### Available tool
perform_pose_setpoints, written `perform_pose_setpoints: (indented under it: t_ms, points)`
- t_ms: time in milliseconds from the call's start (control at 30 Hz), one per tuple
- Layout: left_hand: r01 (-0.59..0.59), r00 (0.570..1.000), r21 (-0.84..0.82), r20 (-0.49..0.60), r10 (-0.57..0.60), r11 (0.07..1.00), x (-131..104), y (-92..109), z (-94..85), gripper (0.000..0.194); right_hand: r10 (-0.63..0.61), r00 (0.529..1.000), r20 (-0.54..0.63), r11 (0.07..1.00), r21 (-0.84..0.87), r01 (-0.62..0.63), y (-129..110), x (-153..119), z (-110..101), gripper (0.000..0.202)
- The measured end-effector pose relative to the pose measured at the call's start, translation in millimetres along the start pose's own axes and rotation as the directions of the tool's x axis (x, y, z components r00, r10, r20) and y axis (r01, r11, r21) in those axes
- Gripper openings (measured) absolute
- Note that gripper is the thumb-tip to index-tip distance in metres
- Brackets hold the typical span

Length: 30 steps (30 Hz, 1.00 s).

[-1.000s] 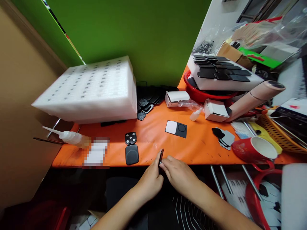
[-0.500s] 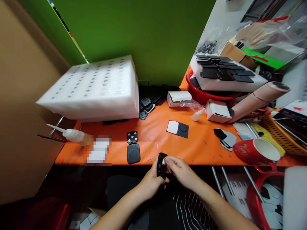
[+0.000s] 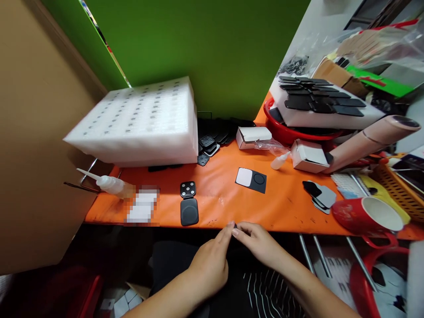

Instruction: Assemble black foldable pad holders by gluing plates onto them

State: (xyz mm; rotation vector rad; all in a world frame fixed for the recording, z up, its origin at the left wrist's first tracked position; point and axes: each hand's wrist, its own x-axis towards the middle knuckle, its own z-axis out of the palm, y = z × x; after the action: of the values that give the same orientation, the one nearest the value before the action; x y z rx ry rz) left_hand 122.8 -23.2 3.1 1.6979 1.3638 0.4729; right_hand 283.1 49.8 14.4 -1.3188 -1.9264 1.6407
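My left hand [image 3: 210, 260] is closed around a black hinged pad [image 3: 235, 226], of which only a small dark edge shows between the fingertips. The fingers of my right hand [image 3: 260, 243] are pinched at the same spot, touching that edge. Both hands meet just in front of the table's near edge. To their left lies a similar unfolded two-part black pad [image 3: 189, 212] with silver discs in its upper half. Behind my hands rests a dark sheet [image 3: 259, 180] with a white square and a ring mark. Whether the small white bit is still in my right fingers is hidden.
A white foam block [image 3: 132, 128] with slots stands back left, a dropper bottle [image 3: 114, 185] before it. Along the orange table [image 3: 221, 185] are black parts [image 3: 208, 143], white boxes [image 3: 309, 155], a small bottle [image 3: 280, 161], grey-black sheets [image 3: 320, 196] and a red mug [image 3: 354, 215].
My left hand has turned over and its fingers now cover the black pad, which showed its discs before. My right fingers have moved to the pad's edge. The view has shifted slightly.
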Motion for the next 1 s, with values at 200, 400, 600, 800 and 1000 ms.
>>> perform_pose_setpoints:
  t_ms: [200,400,600,800,1000]
  points:
    - [0.071,0.974,-0.417,-0.168,-0.154,0.906,13,-2,-6.3,0.060,0.076,0.993,0.090,0.938,0.331,-0.101,4,8,13,0.043]
    - [0.035,0.941,-0.665,-0.230,-0.249,0.746,20,2,-15.4,0.029,0.203,0.970,0.130,0.759,0.605,-0.240,-14,6,17,0.040]
    - [-0.089,0.953,-0.292,-0.301,-0.003,0.952,5,2,-23.4,0.033,0.231,0.955,0.188,0.740,0.604,-0.298,-18,2,13,0.040]
    - [-0.235,0.956,-0.109,-0.208,0.209,0.966,2,-1,-29.0,0.046,0.272,0.889,0.369,0.499,0.736,-0.458,-15,-4,6,0.031]
    - [-0.254,0.941,-0.054,-0.244,0.234,0.966,4,-4,-27.2,0.045,0.318,0.882,0.348,0.327,0.833,-0.447,-6,2,18,0.030]
